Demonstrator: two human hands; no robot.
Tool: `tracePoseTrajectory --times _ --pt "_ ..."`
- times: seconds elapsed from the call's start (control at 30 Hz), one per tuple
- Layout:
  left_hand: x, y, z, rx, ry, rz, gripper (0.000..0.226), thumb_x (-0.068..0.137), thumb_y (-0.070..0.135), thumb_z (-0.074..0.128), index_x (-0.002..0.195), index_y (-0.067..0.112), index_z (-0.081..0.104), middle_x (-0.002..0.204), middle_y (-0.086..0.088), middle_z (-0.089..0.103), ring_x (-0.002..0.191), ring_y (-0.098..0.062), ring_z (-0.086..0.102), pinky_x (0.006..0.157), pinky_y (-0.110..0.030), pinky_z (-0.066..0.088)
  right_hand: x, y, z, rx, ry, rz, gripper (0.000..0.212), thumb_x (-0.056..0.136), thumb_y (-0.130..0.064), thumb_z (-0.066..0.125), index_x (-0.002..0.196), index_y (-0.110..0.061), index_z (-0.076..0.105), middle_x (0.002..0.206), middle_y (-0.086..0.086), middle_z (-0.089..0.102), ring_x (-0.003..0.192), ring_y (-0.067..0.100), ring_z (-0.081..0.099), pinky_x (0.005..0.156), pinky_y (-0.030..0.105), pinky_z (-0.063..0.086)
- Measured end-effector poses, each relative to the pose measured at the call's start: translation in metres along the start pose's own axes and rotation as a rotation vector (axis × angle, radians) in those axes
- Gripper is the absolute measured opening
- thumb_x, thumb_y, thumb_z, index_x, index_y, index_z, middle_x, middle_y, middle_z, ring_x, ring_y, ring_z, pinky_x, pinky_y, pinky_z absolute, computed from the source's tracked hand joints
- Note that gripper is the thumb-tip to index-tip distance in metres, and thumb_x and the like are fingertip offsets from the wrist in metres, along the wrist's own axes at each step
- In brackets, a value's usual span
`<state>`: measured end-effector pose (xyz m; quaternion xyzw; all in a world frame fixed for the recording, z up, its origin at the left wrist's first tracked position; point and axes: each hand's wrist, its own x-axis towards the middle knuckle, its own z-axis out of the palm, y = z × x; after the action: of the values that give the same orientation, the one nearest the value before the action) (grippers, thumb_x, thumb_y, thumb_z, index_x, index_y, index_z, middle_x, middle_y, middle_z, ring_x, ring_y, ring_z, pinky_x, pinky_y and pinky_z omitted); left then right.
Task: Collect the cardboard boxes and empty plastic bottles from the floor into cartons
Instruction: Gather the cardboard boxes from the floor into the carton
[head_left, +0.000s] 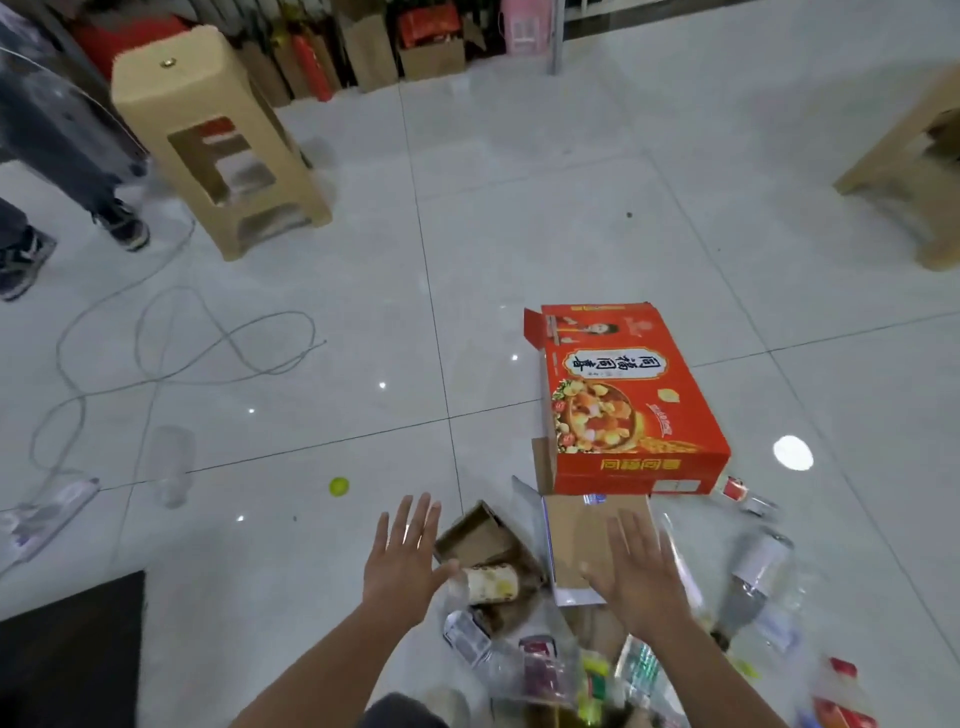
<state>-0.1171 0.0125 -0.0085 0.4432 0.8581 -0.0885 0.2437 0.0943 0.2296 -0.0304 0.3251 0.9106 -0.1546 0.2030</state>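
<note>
While both hands, left hand (402, 564) and right hand (641, 577), hover spread and empty at lower centre, grip the light, stiff red box (626, 400) by its long edges.

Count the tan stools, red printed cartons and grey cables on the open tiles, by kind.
Tan stools: 2
Red printed carton: 1
Grey cable: 1
Total: 4

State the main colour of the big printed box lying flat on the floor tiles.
Red, with yellow lettering and a food picture on the printed box; seen in the head view.
</note>
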Motion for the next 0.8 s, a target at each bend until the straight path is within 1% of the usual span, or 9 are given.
tracePoseTrajectory --times 0.07,0.13,0.2,0.27,0.3,0.4,0.47,0.63,0.8 --pt "0.045 -0.016 0.046 0.082 0.038 -0.072 0.082 0.093 0.062 -0.007 0.146 0.008 0.023 0.147 -0.008 0.038 0.148 -0.02 -0.007 0.114 -0.039 0.0 0.046 -0.009 0.032 -0.036 0.057 -0.005 0.1 0.084 -0.07 -0.008 0.139 -0.008 0.047 0.15 0.008 0.035 0.139 0.023 0.033 0.115 0.038 0.006" --pt "0.084 -0.03 0.069 0.141 0.028 -0.122 0.101 0.071 0.07 -0.035 0.147 0.012 -0.001 0.159 -0.005 0.002 0.146 -0.023 -0.016 0.115 -0.039 -0.009 0.084 -0.014 0.053 0.006 0.098 -0.071 0.111 0.066 -0.076 -0.024 0.152 -0.013 0.004 0.157 -0.002 -0.005 0.148 0.018 -0.003 0.117 0.036 -0.003" --pt "0.118 -0.044 0.101 0.136 -0.055 -0.162 0.097 0.072 0.075 -0.025 0.148 0.015 -0.018 0.156 -0.002 -0.023 0.145 -0.023 -0.022 0.117 -0.042 -0.011 0.114 -0.019 0.083 -0.055 0.129 -0.123 0.106 0.075 -0.072 -0.023 0.15 -0.012 0.021 0.157 0.006 0.016 0.145 0.024 0.02 0.117 0.034 0.004" --pt "0.148 -0.052 0.125 0.182 -0.113 -0.165 0.083 0.092 0.067 0.008 0.152 0.013 -0.012 0.159 -0.004 -0.018 0.147 -0.023 -0.018 0.118 -0.042 -0.007 0.134 -0.02 0.112 -0.093 0.189 -0.107 0.078 0.096 -0.056 0.002 0.131 -0.012 0.056 0.126 0.012 0.06 0.117 0.028 0.055 0.108 0.031 0.032" --pt "0.16 -0.054 0.137 0.195 -0.131 -0.136 0.082 0.094 0.065 0.018 0.153 0.012 -0.004 0.161 -0.005 -0.008 0.148 -0.023 -0.01 0.119 -0.042 -0.002 0.14 -0.019 0.124 -0.099 0.209 -0.107 0.073 0.098 -0.052 0.007 0.122 -0.012 0.062 0.111 0.008 0.063 0.105 0.025 0.056 0.099 0.031 0.041" --pt "0.191 -0.053 0.166 0.228 -0.295 -0.106 0.074 0.09 0.069 0.032 0.137 0.014 0.045 0.129 -0.007 0.054 0.121 -0.024 0.049 0.097 -0.036 0.036 0.155 -0.013 0.157 -0.135 0.442 -0.101 0.057 0.095 -0.049 0.024 0.104 -0.011 0.065 0.095 0.006 0.055 0.089 0.023 0.047 0.082 0.033 0.041" --pt "0.199 -0.051 0.178 0.21 -0.423 -0.096 0.058 0.089 0.064 0.042 0.118 0.017 0.058 0.097 0.001 0.057 0.089 -0.02 0.054 0.077 -0.03 0.042 0.165 -0.014 0.163 -0.13 0.53 -0.099 0.046 0.088 -0.046 0.033 0.094 -0.011 0.062 0.092 0.006 0.056 0.086 0.025 0.051 0.081 0.033 0.037" --pt "0.189 -0.063 0.198 -0.075 -0.437 -0.136 0.01 0.087 0.009 0.056 0.094 0.007 0.063 0.075 -0.004 0.067 0.059 -0.018 0.062 0.064 -0.027 0.053 0.166 -0.026 0.155 -0.133 0.42 -0.074 0.045 0.085 -0.054 0.032 0.082 -0.014 0.054 0.08 0.003 0.055 0.08 0.025 0.055 0.077 0.034 0.04" --pt "0.178 -0.067 0.199 -0.321 -0.304 -0.169 0.024 0.083 -0.004 0.046 0.066 0.013 0.047 0.068 -0.005 0.063 0.057 -0.019 0.065 0.049 -0.021 0.051 0.176 -0.034 0.139 -0.149 0.195 -0.089 0.038 0.088 -0.053 0.045 0.098 -0.018 0.055 0.102 0.0 0.058 0.103 0.02 0.05 0.085 0.033 0.034"
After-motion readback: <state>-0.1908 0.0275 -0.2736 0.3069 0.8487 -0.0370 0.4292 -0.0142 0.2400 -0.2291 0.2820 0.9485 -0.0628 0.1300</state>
